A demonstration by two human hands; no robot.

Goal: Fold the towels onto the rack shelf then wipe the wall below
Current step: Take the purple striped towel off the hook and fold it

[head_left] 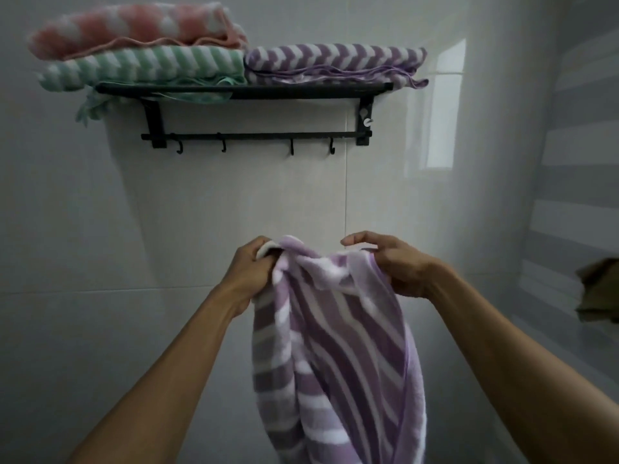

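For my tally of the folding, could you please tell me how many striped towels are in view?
4: pink towel atop green towel at shelf left; folded purple towel at shelf right; hanging purple towel held by both hands.

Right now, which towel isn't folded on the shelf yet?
The hanging purple towel, gripped by left hand and right hand. The pink, green and other purple lie folded on the rack.

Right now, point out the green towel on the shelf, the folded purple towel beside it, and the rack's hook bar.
green towel point(144, 67), head view, middle of its striped front.
folded purple towel point(335, 61), head view, striped front face.
hook bar point(258, 136), head view, mid-length of the black bar.
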